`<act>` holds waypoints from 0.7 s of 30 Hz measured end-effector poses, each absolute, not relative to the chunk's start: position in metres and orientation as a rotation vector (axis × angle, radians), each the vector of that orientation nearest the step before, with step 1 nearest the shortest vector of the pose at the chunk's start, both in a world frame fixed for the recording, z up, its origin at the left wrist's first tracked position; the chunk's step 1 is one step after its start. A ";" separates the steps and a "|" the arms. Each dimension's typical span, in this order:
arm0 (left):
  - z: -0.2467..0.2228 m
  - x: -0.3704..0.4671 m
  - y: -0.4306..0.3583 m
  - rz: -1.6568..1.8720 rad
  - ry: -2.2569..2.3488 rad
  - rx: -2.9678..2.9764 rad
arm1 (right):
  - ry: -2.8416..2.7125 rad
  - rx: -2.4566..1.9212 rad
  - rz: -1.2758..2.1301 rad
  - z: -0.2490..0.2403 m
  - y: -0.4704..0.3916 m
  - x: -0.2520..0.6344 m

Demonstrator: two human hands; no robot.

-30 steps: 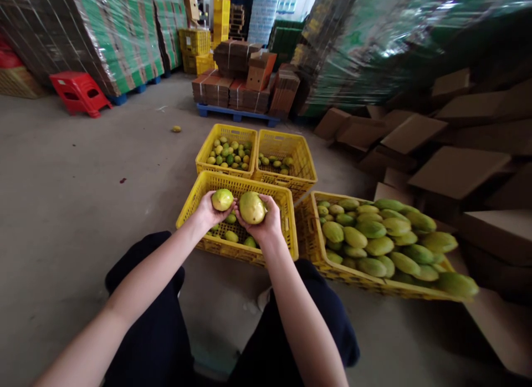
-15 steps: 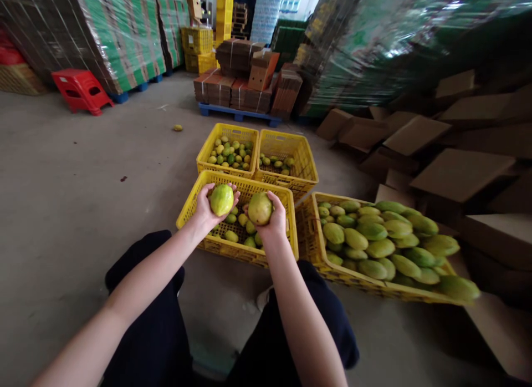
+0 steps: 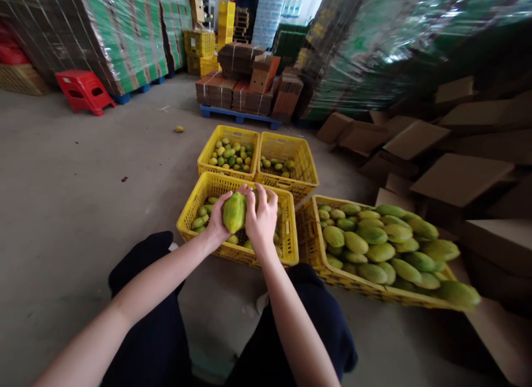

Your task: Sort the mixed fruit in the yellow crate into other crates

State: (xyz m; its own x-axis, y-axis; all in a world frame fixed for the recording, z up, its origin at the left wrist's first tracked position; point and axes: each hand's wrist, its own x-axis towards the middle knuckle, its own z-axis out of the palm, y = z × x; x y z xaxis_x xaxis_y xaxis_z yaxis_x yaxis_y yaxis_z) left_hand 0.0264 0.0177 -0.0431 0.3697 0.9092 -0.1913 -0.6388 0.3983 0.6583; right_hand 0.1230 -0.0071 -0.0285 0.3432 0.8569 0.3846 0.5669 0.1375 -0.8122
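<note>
- Two hands above near crate (image 3: 220, 184), taken as clock centre. Left hand (image 3: 216, 223) wrapped part-way round a green fruit (image 3: 234, 214), palm at its 9 o'clock side.
- Right hand (image 3: 262, 218) just beside, at the fruit's 3 o'clock; fingers bent, back of hand to view. Some green shows behind them; cannot tell whether it is gripped.
- Handling (judged): green fruit fairly light, firm, smooth-skinned, perhaps slippery; likely bruises if dropped or pinched. Best hold: whole palm round the widest part.
- Surface: near crate yellow, slotted, apparently stiff plastic; fruit low inside. Left back crate (image 3: 247, 136) at 12, right back crate (image 3: 307, 162) at 1, heaped crate (image 3: 349, 281) at 3.
- Room: grey floor (image 3: 124, 159); loose fruit (image 3: 179, 129) at 11; red stool (image 3: 85, 92) at 10; blue pallet (image 3: 239, 118) with cardboard (image 3: 214, 90) at 12; wrapped stacks (image 3: 124, 37) at 11 and 1; cartons (image 3: 418, 138) at 2.
</note>
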 end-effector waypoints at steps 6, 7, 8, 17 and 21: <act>-0.047 0.024 0.016 1.049 0.584 0.482 | -1.594 -1.581 0.282 -0.044 -0.017 0.117; -0.047 0.022 0.016 1.052 0.571 0.489 | -1.622 -1.564 0.246 -0.047 -0.019 0.116; -0.046 0.020 0.016 1.055 0.556 0.508 | -1.648 -1.542 0.208 -0.049 -0.021 0.116; -0.059 0.015 0.010 1.129 0.590 0.866 | -1.870 -1.422 -0.010 -0.039 -0.041 0.108; -0.075 0.032 -0.013 1.321 0.692 0.916 | -2.037 -1.350 0.052 -0.029 -0.042 0.101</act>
